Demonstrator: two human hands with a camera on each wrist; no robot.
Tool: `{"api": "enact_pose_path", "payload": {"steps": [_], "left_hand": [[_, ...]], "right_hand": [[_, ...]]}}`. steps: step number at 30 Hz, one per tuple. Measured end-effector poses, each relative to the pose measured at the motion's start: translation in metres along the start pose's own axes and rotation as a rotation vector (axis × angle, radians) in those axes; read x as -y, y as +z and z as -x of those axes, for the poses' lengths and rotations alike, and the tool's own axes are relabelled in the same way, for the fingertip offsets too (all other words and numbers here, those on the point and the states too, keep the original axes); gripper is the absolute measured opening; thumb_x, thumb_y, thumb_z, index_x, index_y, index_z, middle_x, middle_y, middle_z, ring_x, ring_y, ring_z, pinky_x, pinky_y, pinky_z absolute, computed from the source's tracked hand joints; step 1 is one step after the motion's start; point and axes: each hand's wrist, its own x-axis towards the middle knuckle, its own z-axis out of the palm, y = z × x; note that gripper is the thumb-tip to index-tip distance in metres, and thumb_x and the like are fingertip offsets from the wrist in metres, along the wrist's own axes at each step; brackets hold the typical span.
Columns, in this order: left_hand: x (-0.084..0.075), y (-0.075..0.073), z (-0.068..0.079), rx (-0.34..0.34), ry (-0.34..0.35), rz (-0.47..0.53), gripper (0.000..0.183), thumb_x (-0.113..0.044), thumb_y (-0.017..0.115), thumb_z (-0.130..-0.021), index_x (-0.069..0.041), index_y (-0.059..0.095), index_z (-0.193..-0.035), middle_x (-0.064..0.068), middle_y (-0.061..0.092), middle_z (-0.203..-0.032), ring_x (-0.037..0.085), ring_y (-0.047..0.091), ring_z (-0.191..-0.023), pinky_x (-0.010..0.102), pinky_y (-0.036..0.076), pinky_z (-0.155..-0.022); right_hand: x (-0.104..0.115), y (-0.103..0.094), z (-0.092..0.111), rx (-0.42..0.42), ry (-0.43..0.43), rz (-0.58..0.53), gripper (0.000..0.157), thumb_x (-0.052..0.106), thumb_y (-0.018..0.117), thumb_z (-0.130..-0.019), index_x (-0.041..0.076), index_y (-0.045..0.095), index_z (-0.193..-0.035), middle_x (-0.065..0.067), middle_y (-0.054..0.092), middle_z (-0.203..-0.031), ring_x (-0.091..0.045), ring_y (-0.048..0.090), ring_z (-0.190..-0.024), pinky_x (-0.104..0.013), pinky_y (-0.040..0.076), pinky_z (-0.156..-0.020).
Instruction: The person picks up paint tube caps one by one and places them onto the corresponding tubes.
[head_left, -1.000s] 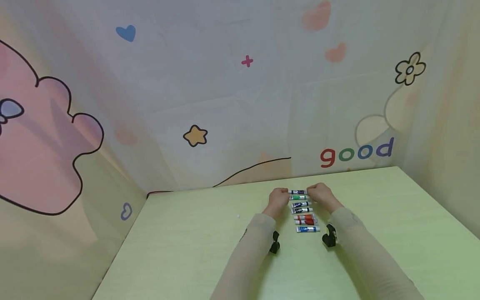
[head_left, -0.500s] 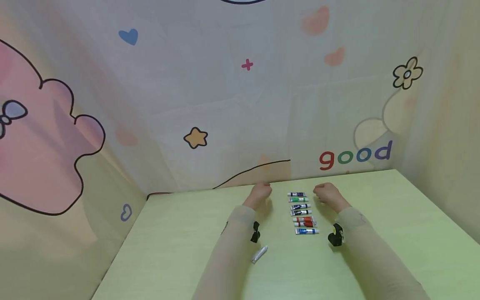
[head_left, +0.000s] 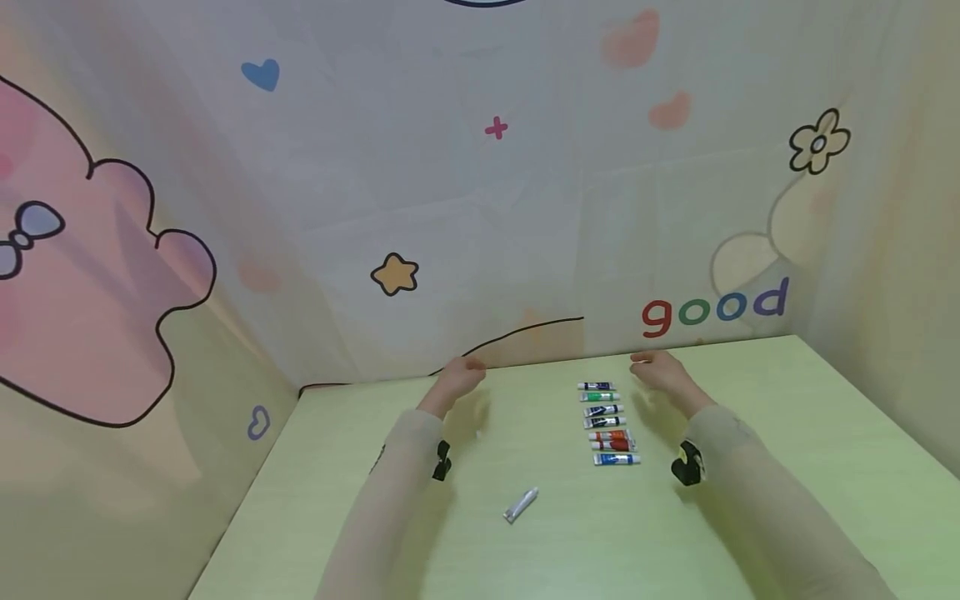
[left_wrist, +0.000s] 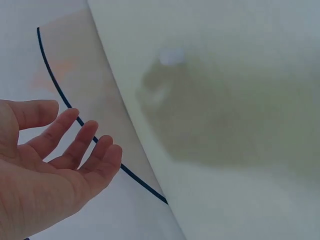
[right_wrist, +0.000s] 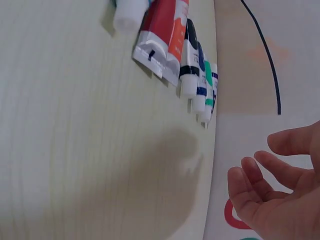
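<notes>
In the head view, several small paint tubes lie side by side in a column, among them a green tube (head_left: pixel 600 397), a red tube (head_left: pixel 613 446) and, nearest, a blue tube (head_left: pixel 617 459). Apart from them, a plain silvery tube (head_left: pixel 521 505) lies slanted, nearer the camera. My left hand (head_left: pixel 455 382) hovers by the table's back edge, fingers loosely curved, holding nothing. A small white piece (left_wrist: pixel 172 56) lies on the table near that hand's shadow. To the right of the column's far end, my right hand (head_left: pixel 662 372) is raised with relaxed fingers, touching no tube.
A pale green table (head_left: pixel 337 500) runs back to a printed cloth backdrop (head_left: pixel 450 192) with hearts, a star and the word "good". Dark straps with black devices sit on both wrists.
Both hands have left the far end of the column; the left has gone well to the left, the right slightly right. The silvery tube, earlier hidden by my left arm, now shows.
</notes>
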Motion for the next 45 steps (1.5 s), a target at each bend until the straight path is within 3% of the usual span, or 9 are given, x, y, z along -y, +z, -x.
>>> {"api": "enact_pose_path", "payload": {"steps": [5, 10, 17, 21, 24, 31, 38, 45], "left_hand": [[0.014, -0.007, 0.015, 0.018, 0.011, 0.019, 0.033, -0.014, 0.053, -0.103, 0.003, 0.062, -0.13, 0.02, 0.059, -0.135, 0.037, 0.054, -0.126, 0.049, 0.045, -0.103], [0.025, -0.012, 0.028, 0.012, 0.026, 0.038, 0.032, -0.015, 0.054, -0.103, 0.003, 0.062, -0.129, 0.019, 0.062, -0.131, 0.037, 0.056, -0.124, 0.05, 0.045, -0.103], [0.042, -0.013, 0.039, 0.011, 0.086, -0.121, 0.028, -0.013, 0.059, -0.101, 0.001, 0.065, -0.125, 0.017, 0.065, -0.122, 0.034, 0.061, -0.114, 0.048, 0.05, -0.094], [0.045, -0.011, 0.044, 0.023, 0.122, -0.192, 0.026, -0.011, 0.06, -0.1, 0.002, 0.066, -0.122, 0.019, 0.065, -0.12, 0.036, 0.061, -0.111, 0.049, 0.05, -0.094], [0.048, -0.009, 0.048, 0.042, 0.113, -0.202, 0.026, -0.009, 0.063, -0.098, 0.002, 0.066, -0.121, 0.02, 0.065, -0.119, 0.035, 0.061, -0.11, 0.049, 0.05, -0.094], [0.051, -0.002, 0.055, 0.079, 0.077, -0.193, 0.028, -0.01, 0.068, -0.094, -0.001, 0.067, -0.12, 0.016, 0.065, -0.115, 0.031, 0.061, -0.104, 0.045, 0.052, -0.087], [0.045, 0.005, 0.056, 0.103, 0.123, -0.237, 0.025, -0.008, 0.071, -0.092, 0.002, 0.068, -0.115, 0.012, 0.067, -0.101, 0.026, 0.061, -0.093, 0.04, 0.051, -0.081], [0.039, 0.011, 0.058, 0.14, 0.116, -0.253, 0.026, -0.008, 0.073, -0.089, 0.001, 0.069, -0.113, 0.01, 0.067, -0.097, 0.021, 0.06, -0.087, 0.036, 0.05, -0.077]], "right_hand": [[0.012, 0.018, 0.007, 0.034, -0.046, 0.049, 0.047, 0.014, 0.047, -0.103, -0.014, 0.043, -0.141, -0.036, 0.047, -0.139, -0.05, 0.047, -0.127, -0.059, 0.04, -0.105], [0.031, 0.033, 0.017, 0.071, -0.134, 0.08, 0.043, 0.013, 0.051, -0.102, -0.012, 0.049, -0.138, -0.029, 0.057, -0.126, -0.042, 0.055, -0.113, -0.053, 0.049, -0.093], [0.058, 0.057, 0.03, 0.144, -0.295, 0.129, 0.036, 0.013, 0.056, -0.101, -0.006, 0.059, -0.131, -0.018, 0.063, -0.114, -0.031, 0.06, -0.102, -0.042, 0.053, -0.083], [0.067, 0.071, 0.04, 0.185, -0.393, 0.165, 0.032, 0.012, 0.06, -0.1, -0.004, 0.063, -0.127, -0.016, 0.065, -0.112, -0.028, 0.061, -0.099, -0.042, 0.053, -0.083], [0.071, 0.081, 0.048, 0.223, -0.442, 0.195, 0.031, 0.013, 0.064, -0.097, -0.002, 0.065, -0.125, -0.014, 0.066, -0.111, -0.03, 0.062, -0.101, -0.044, 0.052, -0.085], [0.077, 0.105, 0.062, 0.32, -0.504, 0.267, 0.028, 0.009, 0.073, -0.091, 0.002, 0.07, -0.117, -0.012, 0.067, -0.11, -0.037, 0.062, -0.105, -0.045, 0.051, -0.088], [0.082, 0.125, 0.071, 0.407, -0.497, 0.287, 0.028, 0.009, 0.079, -0.084, 0.002, 0.074, -0.11, -0.007, 0.068, -0.106, -0.033, 0.062, -0.104, -0.049, 0.049, -0.091], [0.085, 0.141, 0.075, 0.474, -0.505, 0.339, 0.032, 0.014, 0.084, -0.08, 0.008, 0.075, -0.109, -0.001, 0.066, -0.099, -0.021, 0.06, -0.093, -0.037, 0.048, -0.085]]}}
